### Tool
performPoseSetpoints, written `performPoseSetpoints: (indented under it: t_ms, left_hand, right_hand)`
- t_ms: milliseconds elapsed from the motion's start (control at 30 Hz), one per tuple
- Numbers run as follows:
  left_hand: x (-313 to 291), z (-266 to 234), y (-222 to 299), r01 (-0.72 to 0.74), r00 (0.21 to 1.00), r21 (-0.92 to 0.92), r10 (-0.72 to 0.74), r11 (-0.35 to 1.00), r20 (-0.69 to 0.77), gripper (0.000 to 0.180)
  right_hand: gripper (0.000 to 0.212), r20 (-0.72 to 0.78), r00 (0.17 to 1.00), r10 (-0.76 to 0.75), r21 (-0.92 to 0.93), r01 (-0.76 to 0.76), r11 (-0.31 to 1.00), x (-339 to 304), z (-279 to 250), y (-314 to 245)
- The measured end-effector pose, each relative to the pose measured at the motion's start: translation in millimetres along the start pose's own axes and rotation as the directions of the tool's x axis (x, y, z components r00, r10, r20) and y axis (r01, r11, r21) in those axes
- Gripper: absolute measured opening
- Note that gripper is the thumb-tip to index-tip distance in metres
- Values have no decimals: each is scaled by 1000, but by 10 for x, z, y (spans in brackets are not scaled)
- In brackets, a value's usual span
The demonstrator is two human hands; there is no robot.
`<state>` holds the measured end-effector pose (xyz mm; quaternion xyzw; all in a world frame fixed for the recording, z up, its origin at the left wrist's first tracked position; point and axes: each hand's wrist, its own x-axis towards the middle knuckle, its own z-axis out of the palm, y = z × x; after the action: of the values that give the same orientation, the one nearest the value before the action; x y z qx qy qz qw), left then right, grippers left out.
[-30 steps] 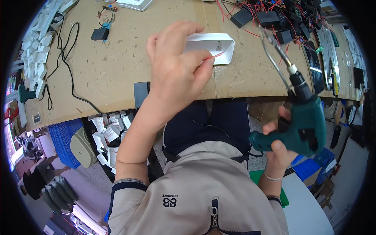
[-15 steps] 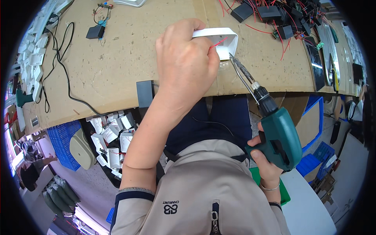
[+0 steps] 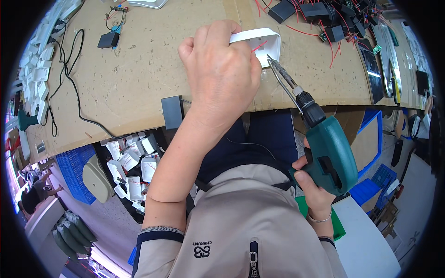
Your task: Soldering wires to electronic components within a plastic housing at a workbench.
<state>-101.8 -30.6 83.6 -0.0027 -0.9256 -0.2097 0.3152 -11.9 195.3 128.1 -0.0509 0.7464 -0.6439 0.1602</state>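
My left hand (image 3: 223, 69) grips a white plastic housing (image 3: 274, 44) by its left side, tilted up over the table. A red wire (image 3: 260, 46) sticks out inside it, beside my fingers. What my fingertips press within the housing is hidden. My right hand (image 3: 315, 190) is wrapped round the handle of a green soldering gun (image 3: 333, 153). Its metal tip, with a thin tube alongside, points up-left and reaches the lower opening of the housing; whether it touches anything cannot be made out. A black box (image 3: 172, 112) lies at the table's near edge by my left forearm.
Black boxes with red wires (image 3: 315, 11) pile up at the far right. A black cable (image 3: 76, 88) crosses the cardboard-covered table (image 3: 139, 69) on the left. Below that edge, a bin holds several white housings (image 3: 134, 185). Another small black box (image 3: 108, 40) lies far left.
The soldering gun's tip has moved slightly up and left, from the housing's lower right corner into its opening. My left hand still holds the housing, which has shifted slightly.
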Motion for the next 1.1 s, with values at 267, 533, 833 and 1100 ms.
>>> performPoseSetpoints:
  t_ms: [267, 533, 833, 1100]
  left_hand:
    - [1, -5, 50, 48, 999, 118, -50, 992, 14, 7]
    - [-6, 51, 42, 13, 999, 116, -10, 993, -32, 5]
    - [-9, 72, 36, -22, 997, 103, 30, 994, -76, 5]
    - [-10, 73, 50, -31, 995, 102, 40, 994, -89, 5]
  right_hand:
    - [21, -17, 1000, -2, 12, 2, 1000, 43, 7, 0]
    - [19, -74, 996, -59, -49, 55, 997, 137, 47, -20]
    - [42, -15, 990, -141, -188, 136, 973, 174, -70, 119]
    - [63, 38, 986, -163, -219, 167, 961, 210, -138, 149]
